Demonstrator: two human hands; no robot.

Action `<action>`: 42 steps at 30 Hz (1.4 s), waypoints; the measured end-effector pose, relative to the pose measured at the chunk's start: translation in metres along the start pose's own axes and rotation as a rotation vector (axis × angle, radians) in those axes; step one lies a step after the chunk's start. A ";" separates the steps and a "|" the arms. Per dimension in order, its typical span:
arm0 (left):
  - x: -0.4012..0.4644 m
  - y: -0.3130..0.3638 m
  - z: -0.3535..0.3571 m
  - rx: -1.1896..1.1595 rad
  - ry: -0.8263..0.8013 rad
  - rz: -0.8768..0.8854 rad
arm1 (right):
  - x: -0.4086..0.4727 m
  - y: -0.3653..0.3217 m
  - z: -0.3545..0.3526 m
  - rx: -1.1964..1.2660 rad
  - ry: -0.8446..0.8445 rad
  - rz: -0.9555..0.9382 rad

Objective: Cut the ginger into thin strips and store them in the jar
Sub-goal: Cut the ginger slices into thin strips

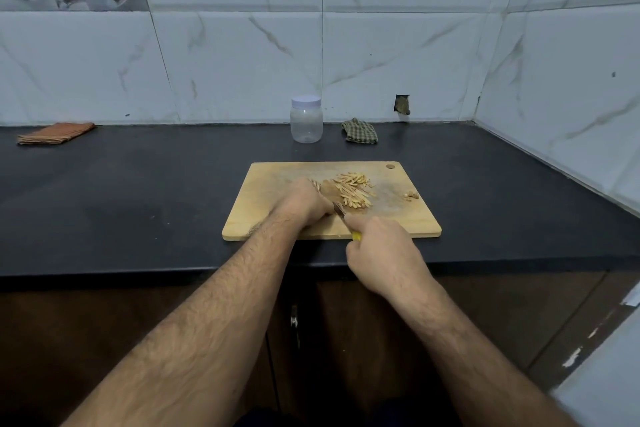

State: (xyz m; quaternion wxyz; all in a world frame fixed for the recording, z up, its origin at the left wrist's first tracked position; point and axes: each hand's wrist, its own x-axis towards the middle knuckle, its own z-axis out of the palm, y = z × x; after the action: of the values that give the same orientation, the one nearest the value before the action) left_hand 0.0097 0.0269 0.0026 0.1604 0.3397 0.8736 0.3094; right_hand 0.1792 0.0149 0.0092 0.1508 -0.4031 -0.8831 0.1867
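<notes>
A wooden cutting board (263, 218) lies on the black counter. A heap of thin ginger strips (353, 189) sits on its middle, and a small ginger scrap (411, 195) lies near its right edge. My left hand (304, 203) is curled on the board, holding down ginger slices (315, 184) that poke out beyond its fingers. My right hand (384, 253) grips a yellow-handled knife (341, 213), its blade angled toward the left hand's fingers. A clear plastic jar (306, 120) with a white lid on stands upright behind the board by the wall.
A green checked cloth (360, 131) lies right of the jar. A folded orange cloth (55, 133) lies at the counter's far left. Tiled walls close off the back and the right side. A wooden cabinet (138, 322) is below the counter.
</notes>
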 end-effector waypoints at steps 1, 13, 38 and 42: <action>0.000 0.001 0.000 0.000 0.001 -0.004 | 0.001 0.000 0.000 -0.003 -0.003 -0.002; 0.001 0.003 0.000 -0.007 -0.017 -0.024 | -0.008 0.007 0.001 -0.076 -0.039 0.002; 0.015 -0.034 -0.032 -0.165 0.233 0.038 | 0.030 0.009 -0.015 -0.011 -0.014 -0.006; 0.020 -0.035 -0.031 -0.052 0.218 0.072 | 0.036 0.007 -0.007 0.016 -0.067 -0.026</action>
State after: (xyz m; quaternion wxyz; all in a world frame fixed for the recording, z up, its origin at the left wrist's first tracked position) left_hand -0.0369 0.0071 0.0024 0.0617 0.3309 0.8648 0.3726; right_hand 0.1637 0.0478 0.0162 0.1267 -0.3838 -0.8913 0.2053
